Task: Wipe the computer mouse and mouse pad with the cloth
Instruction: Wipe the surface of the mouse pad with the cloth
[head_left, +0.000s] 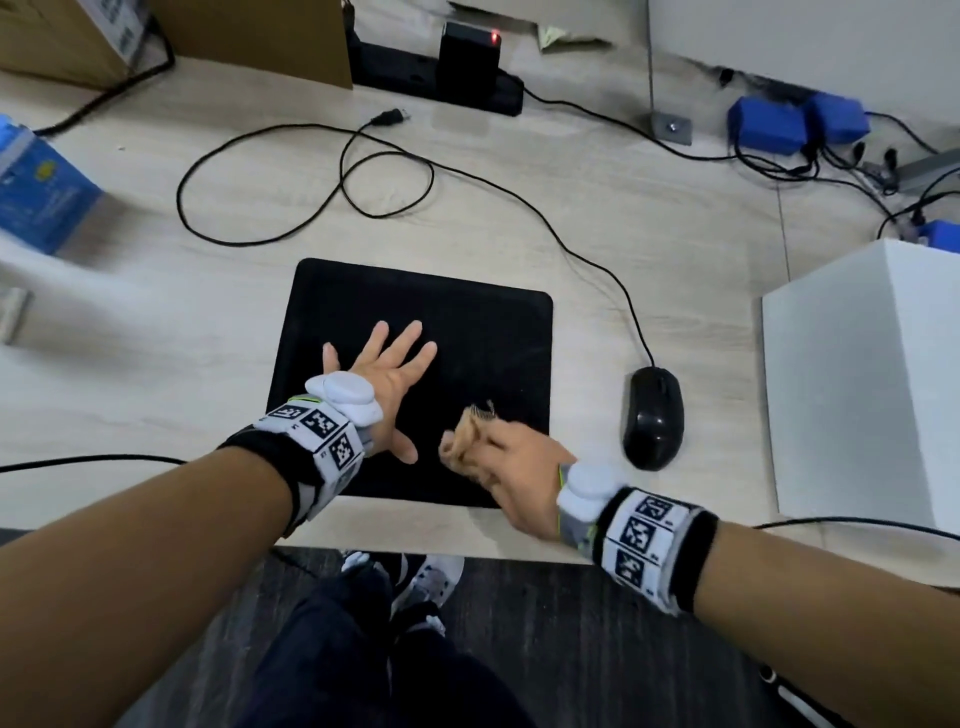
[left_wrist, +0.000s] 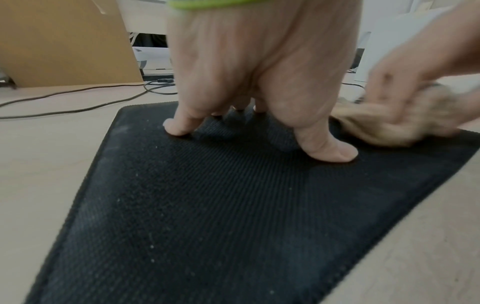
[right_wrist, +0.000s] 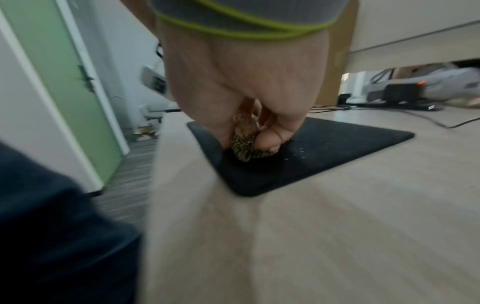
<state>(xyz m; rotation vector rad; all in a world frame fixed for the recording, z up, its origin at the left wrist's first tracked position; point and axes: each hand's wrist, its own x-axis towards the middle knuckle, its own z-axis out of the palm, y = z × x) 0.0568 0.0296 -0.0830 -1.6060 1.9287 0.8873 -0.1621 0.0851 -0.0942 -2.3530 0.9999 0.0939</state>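
I'm on the pad (head_left: 467, 332) now: left hand (head_left: 387, 384) spread flat pinning it, right hand (head_left: 511, 462) bunching the cloth (head_left: 470, 441) lower centre; next, sweep toward the mouse (head_left: 653, 415).

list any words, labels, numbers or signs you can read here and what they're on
No text reads clearly in any view.
Blue box: a yellow mark and pale print, too blurred to read.
Cardboard box: a printed label, too small to read.
Wristbands: black-and-white square code markers, no letters.
Black device: a red light only.

Pale wood desk (head_left: 519, 208), grey striped carpet (head_left: 597, 649), perhaps a green door (right_wrist: 52, 82).
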